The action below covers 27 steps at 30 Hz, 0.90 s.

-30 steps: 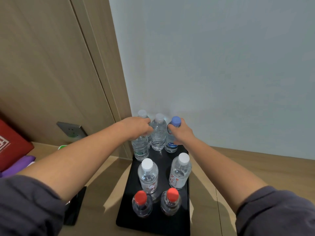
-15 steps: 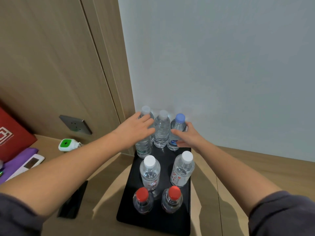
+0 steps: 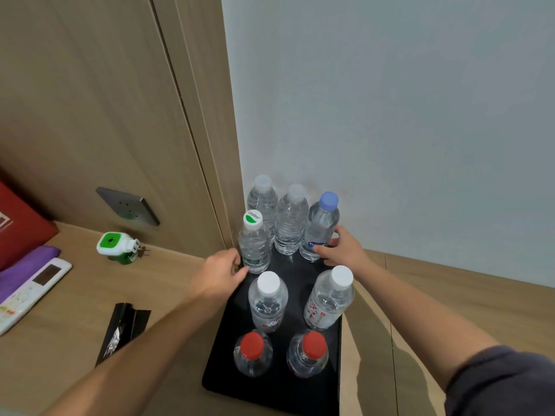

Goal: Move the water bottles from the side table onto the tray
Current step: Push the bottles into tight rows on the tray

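From my head view everything sits on or around the black tray [image 3: 270,391] on the tabletop [image 3: 168,295]. My right hand [image 3: 342,249] is at the tray's far right corner, thumb across the label and fingers curled round the far side of the blue-capped bottle [image 3: 319,228], pinching it low on the body. My left hand [image 3: 217,273] is at the tray's far left corner with its fingers loosely curled and holding nothing, their tips just beside the base of the green-labelled bottle [image 3: 254,244]; I cannot tell whether they touch it. Two clear-capped bottles [image 3: 291,220] stand along the tray's far edge between those two, two white-capped bottles [image 3: 268,298] in the middle of the tray, and two red-capped bottles [image 3: 253,354] at its near end. All eight are upright, capped and look full of clear water. I judge each to be fairly heavy for its size, with thin ribbed walls that give under a squeeze and a smooth, slippery label. The best hold is round the ribbed middle or just under the cap. They are packed closely, so a nudge could topple a neighbour.
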Motion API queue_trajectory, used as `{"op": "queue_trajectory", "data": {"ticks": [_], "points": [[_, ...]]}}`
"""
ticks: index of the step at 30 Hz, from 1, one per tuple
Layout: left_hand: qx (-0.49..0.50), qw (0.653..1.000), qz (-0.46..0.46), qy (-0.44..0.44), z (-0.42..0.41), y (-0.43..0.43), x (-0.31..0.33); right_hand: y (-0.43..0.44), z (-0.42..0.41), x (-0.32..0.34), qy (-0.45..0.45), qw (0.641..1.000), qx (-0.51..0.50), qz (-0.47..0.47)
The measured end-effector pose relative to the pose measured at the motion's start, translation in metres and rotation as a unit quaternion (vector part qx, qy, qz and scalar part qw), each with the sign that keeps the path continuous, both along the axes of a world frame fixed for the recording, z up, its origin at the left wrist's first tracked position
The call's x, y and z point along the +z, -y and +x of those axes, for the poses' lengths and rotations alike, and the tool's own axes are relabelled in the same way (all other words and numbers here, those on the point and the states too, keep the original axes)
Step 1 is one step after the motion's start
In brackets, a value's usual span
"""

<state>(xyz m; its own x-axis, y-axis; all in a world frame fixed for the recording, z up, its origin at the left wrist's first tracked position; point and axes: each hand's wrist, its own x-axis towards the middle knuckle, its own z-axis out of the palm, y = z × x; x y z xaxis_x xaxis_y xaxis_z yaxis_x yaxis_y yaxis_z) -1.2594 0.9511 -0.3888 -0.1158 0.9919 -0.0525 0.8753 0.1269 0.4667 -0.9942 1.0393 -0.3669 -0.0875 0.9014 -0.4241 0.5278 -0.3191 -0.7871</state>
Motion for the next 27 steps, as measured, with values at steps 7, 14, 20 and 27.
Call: {"op": "queue_trajectory", "data": {"ticks": [7,14,20,27], "points": [[0.068,0.984,-0.157,-0.037,0.026,-0.019,-0.027,-0.005,-0.004,-0.016,0.121,0.990,0.036,0.059],[0.122,0.973,-0.181,-0.076,0.041,-0.029,-0.032,-0.006,-0.011,-0.026,0.156,0.984,0.040,0.082],[0.125,0.969,-0.170,-0.127,0.039,-0.027,-0.028,-0.004,-0.015,-0.033,0.155,0.983,0.030,0.092],[0.139,0.967,-0.174,-0.126,0.044,-0.025,-0.031,-0.005,-0.012,-0.035,0.160,0.983,0.035,0.078]]}}
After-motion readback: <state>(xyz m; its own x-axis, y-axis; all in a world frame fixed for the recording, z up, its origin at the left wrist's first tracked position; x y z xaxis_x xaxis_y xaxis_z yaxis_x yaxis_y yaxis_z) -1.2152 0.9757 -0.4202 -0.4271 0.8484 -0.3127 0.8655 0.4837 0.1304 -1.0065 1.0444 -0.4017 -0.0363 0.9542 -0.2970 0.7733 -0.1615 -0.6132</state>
